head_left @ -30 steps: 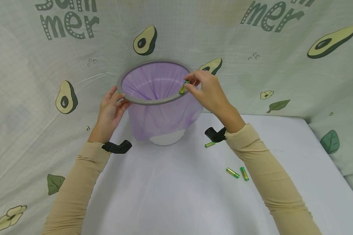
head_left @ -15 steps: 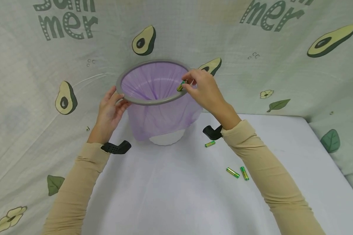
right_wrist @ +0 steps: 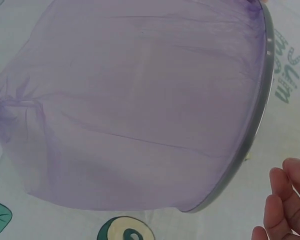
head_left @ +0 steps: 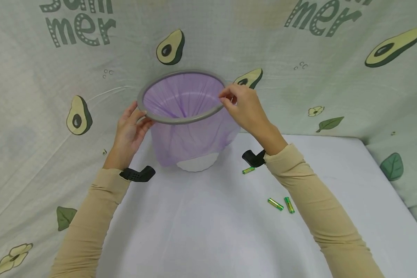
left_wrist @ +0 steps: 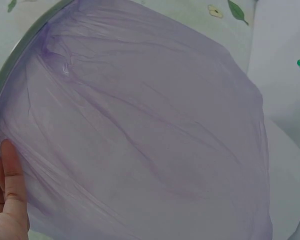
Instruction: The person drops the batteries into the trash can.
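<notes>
A trash can (head_left: 197,163) with a grey rim ring (head_left: 180,121) stands tilted toward me on the table, lined with a purple trash bag (head_left: 194,139). At its left side my left hand (head_left: 130,129) grips the rim, thumb at the ring and fingers against the outside of the bag. In the left wrist view the fingers (left_wrist: 12,185) lie along the bag below the ring. My right hand (head_left: 243,106) hovers at the right edge of the rim, fingers loosely bent, nothing between them. The right wrist view shows the fingertips (right_wrist: 285,192) apart from the rim.
Two green-and-yellow batteries lie on the white table at the right, one battery (head_left: 275,204) beside another battery (head_left: 289,205). A third battery (head_left: 248,170) lies nearer the can, under the right wrist camera (head_left: 253,158). An avocado-print cloth (head_left: 208,38) hangs behind.
My right hand carried a battery slightly left over the rim, then let go of it; the battery is out of sight now. The left hand and the can have stayed put.
</notes>
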Motion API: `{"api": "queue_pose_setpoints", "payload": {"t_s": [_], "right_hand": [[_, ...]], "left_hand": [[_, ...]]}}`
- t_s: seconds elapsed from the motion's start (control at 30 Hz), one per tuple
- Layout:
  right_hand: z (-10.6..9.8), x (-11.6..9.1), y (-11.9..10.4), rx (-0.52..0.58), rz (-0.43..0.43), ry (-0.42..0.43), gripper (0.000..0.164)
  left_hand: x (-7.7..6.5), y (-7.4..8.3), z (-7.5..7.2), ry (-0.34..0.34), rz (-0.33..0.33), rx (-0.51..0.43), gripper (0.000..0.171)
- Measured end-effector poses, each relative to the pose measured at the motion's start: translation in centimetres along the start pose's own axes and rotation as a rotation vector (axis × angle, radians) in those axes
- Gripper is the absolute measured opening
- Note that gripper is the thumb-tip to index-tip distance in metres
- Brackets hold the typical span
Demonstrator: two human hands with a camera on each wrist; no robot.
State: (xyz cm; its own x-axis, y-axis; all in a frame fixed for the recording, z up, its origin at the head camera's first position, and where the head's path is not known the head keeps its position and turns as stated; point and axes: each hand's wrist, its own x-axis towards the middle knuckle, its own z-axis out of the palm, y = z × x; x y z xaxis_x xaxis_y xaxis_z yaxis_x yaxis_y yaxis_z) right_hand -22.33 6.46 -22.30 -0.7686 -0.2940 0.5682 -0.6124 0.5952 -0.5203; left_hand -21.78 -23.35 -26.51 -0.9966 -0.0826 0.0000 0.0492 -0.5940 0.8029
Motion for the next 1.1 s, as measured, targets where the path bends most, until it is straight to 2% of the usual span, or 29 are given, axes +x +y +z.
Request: {"api": "queue_pose_setpoints", "payload": {"t_s": [0.17, 0.43, 0.9, 1.1], "right_hand": [[0.0, -0.5, 0.5, 0.013, 0.009, 0.006, 0.013], [-0.5, -2.1, 1.5, 0.014, 0.057, 0.022, 0.014], [-1.9, -6.8, 4.1, 0.035, 0.14, 0.089, 0.013], [-2.4, -9.1, 5.1, 0.01, 0.201, 0.054, 0.019]], "left_hand": [[-0.1, 0.0, 0.0, -0.003, -0.006, -0.024, 0.07], [0.0, -0.1, -0.1, 0.001, 0.002, 0.011, 0.069], [0.0, -0.1, -0.2, -0.015, 0.002, -0.008, 0.069], [0.0, 0.0, -0.1, -0.013, 0.0, -0.009, 0.069]]}}
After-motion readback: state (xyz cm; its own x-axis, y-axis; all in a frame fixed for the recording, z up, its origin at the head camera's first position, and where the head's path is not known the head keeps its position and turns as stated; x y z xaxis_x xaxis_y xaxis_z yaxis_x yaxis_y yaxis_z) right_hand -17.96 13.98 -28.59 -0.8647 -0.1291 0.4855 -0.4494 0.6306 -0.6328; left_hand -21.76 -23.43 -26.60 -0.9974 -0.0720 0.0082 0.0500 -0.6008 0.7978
